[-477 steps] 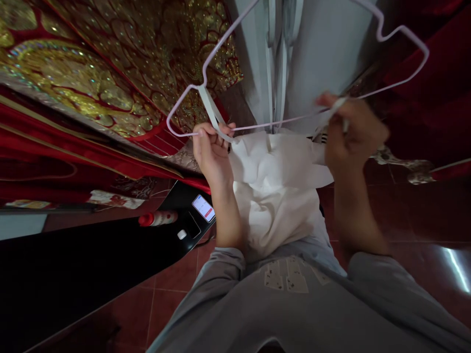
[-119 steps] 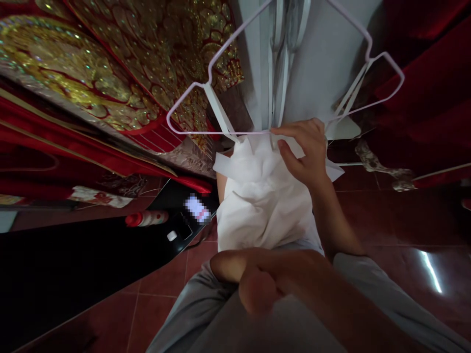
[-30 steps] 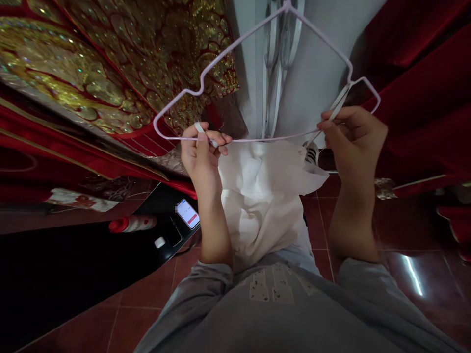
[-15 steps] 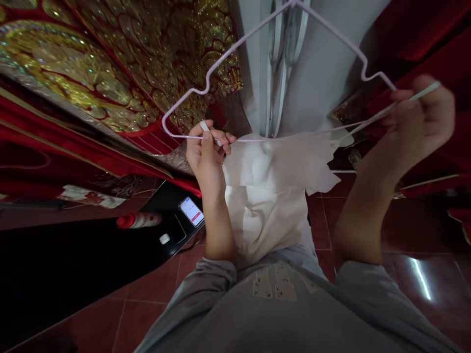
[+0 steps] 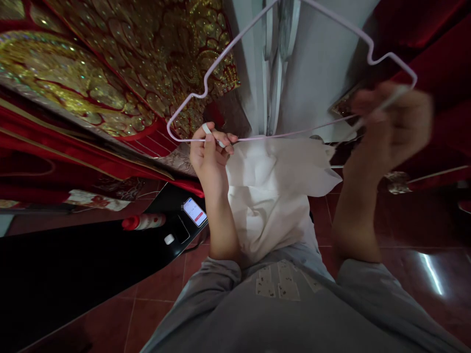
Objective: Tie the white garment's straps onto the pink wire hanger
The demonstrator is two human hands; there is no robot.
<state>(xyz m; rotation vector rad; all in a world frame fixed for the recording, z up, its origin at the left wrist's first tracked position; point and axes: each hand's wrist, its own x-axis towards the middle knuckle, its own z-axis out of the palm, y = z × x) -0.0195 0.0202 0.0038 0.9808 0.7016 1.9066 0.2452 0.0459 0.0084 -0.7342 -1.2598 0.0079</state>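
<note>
A pale pink wire clothes hanger (image 5: 225, 53) is held up in front of me, its top cut off by the frame edge. My left hand (image 5: 211, 147) is closed on the hanger's lower bar near its left corner, with a white band crossing its fingers. Below the bar, a white cloth garment (image 5: 272, 171) hangs down toward my lap. Near the hanger's right end, my right hand (image 5: 397, 122) is closed and blurred by motion. A white strap (image 5: 392, 100) runs through its fingers toward the garment; whether this hand also grips the bar is unclear.
Gold-sequined red garments (image 5: 73, 83) hang at the left, and red cloth (image 5: 441, 98) at the right. Grey doors with long handles (image 5: 274, 93) stand ahead. On a black table (image 5: 91, 274) lie a lit phone (image 5: 195, 212), a red-capped bottle (image 5: 143, 222) and a small white case (image 5: 169, 239).
My right hand has moved left and slightly down with the strap. The hanger's right corner now shows above it. My left hand keeps its grip on the bar, barely shifted.
</note>
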